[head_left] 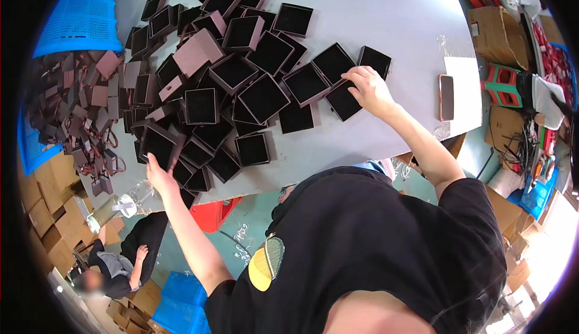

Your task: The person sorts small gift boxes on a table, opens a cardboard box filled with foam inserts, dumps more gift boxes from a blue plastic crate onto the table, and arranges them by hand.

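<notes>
Many small open boxes, dark brown outside with black insides, are heaped on the grey table (386,8). On the near left of the heap, my left hand (161,177) is closed on the edge of a tilted box (159,141), thumb and fingers at its lower side. Farther right, my right hand (370,90) reaches over the heap's right end. Its bent fingertips are at the corner of an open box (342,101), close to another box (333,62); whether they grip either one I cannot tell. A further box (375,61) lies just beyond the right hand.
A blue crate (90,17) spills brown box pieces (78,92) at the left. A phone (446,97) lies on white paper (464,86) at the right. A clear bottle (123,204) is by the near left edge. A red stool (214,214) stands below; another person (114,267) sits lower left.
</notes>
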The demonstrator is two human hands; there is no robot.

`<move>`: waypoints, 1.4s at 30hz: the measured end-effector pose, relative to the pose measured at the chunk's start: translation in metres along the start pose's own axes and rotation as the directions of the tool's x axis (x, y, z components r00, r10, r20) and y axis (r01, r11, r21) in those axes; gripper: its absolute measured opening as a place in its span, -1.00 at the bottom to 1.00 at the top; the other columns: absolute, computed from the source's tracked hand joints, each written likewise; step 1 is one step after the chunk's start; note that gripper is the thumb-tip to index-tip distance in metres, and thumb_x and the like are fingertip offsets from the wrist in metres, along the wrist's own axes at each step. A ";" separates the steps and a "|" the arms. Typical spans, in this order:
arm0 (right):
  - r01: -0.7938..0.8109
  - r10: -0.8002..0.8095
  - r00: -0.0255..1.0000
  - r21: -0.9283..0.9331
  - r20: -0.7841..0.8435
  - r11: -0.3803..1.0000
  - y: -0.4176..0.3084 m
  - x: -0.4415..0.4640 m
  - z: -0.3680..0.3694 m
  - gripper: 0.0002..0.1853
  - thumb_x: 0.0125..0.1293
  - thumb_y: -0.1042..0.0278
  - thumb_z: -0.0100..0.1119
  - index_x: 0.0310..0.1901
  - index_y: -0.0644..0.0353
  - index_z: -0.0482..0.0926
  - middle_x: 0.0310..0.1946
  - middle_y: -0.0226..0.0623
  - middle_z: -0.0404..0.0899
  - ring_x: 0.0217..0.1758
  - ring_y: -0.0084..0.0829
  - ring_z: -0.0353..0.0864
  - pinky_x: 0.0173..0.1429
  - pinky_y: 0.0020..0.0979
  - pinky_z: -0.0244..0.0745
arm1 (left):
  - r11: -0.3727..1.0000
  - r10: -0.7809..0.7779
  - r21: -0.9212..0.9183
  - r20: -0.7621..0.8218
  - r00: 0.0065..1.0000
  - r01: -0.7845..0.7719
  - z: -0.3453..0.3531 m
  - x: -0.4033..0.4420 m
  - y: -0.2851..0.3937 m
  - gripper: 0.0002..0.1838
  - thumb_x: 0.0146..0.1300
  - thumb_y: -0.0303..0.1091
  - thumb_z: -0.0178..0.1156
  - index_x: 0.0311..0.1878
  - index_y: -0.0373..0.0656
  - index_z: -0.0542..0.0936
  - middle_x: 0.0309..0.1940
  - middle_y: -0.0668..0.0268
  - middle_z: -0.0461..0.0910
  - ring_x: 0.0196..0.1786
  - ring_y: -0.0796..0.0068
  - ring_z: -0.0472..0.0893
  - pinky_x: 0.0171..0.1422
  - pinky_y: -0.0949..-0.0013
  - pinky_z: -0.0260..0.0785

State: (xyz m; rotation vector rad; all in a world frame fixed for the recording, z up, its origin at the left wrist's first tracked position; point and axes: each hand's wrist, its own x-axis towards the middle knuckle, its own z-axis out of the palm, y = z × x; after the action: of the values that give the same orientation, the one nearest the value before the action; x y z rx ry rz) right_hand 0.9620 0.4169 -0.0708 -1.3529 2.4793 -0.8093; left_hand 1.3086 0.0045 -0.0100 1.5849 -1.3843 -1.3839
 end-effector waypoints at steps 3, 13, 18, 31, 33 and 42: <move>0.094 -0.096 0.995 -0.065 -0.030 0.993 0.006 0.007 0.013 -0.61 0.06 0.54 0.19 -0.01 0.21 0.55 -0.01 -0.21 0.50 0.13 -0.18 0.46 0.19 -0.20 0.36 | 1.000 -0.004 0.029 -0.031 1.000 0.005 -0.012 0.052 -0.010 -0.43 0.33 -0.04 0.14 0.15 -0.38 0.38 0.05 0.08 0.48 0.03 0.22 0.54 0.02 0.15 0.49; 0.066 -0.038 0.993 -0.258 0.110 0.964 0.012 0.001 0.037 -0.60 0.01 0.52 0.23 -0.03 0.19 0.56 0.02 -0.23 0.45 0.17 -0.25 0.40 0.25 -0.23 0.27 | 0.207 0.747 0.373 0.537 0.393 -0.904 0.103 -0.105 -0.001 -0.77 0.07 -0.45 0.28 -0.16 -0.22 0.58 -0.08 0.19 0.56 0.04 0.16 0.50 0.22 0.17 0.29; 0.147 -0.128 0.987 -0.226 0.096 0.963 0.020 0.011 0.036 -0.71 -0.07 0.40 0.36 -0.22 0.05 0.62 -0.21 -0.40 0.44 -0.06 -0.39 0.44 0.01 -0.32 0.31 | 0.018 0.604 0.236 0.772 0.198 -0.972 0.163 -0.129 -0.058 -0.60 0.03 -0.30 0.34 -0.04 -0.19 0.53 -0.03 0.24 0.51 0.08 0.26 0.50 0.36 -0.01 0.13; 0.149 -0.150 0.989 -0.222 0.010 0.964 -0.005 0.033 -0.039 -0.93 0.02 0.49 0.23 -0.41 0.10 0.62 -0.44 -0.39 0.50 -0.29 -0.31 0.50 -0.15 -0.32 0.42 | 0.167 0.793 0.107 0.576 0.198 -0.980 0.113 -0.132 -0.008 -0.81 -0.04 -0.54 0.31 -0.28 -0.22 0.62 -0.25 0.24 0.63 -0.09 0.24 0.63 -0.03 0.24 0.49; 0.172 -0.188 0.979 -0.178 -0.075 0.969 -0.030 0.056 -0.055 -0.90 0.00 0.50 0.27 -0.38 0.14 0.62 -0.41 -0.36 0.52 -0.28 -0.27 0.52 -0.18 -0.29 0.45 | 0.086 0.843 0.272 0.493 0.216 -0.958 0.074 -0.107 0.024 -0.82 -0.01 -0.52 0.33 -0.28 -0.21 0.62 -0.25 0.22 0.63 -0.12 0.22 0.61 0.00 0.20 0.46; 0.678 -0.679 0.734 -0.054 0.002 0.733 -0.231 0.209 0.077 -0.91 0.06 0.40 0.22 -0.36 0.05 0.57 -0.35 -0.40 0.49 -0.16 -0.31 0.52 -0.11 -0.29 0.48 | -0.088 0.763 0.711 0.498 0.412 -0.697 -0.012 0.079 0.057 -0.76 0.16 -0.44 0.21 -0.08 -0.18 0.55 -0.08 0.23 0.57 0.01 0.15 0.54 0.13 0.19 0.35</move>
State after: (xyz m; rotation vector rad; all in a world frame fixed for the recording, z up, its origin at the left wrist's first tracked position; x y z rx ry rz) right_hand 1.0420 0.1170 0.0096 -2.3379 1.9864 -0.8765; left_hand 1.2949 -0.0880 0.0209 0.8121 -2.5868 0.2640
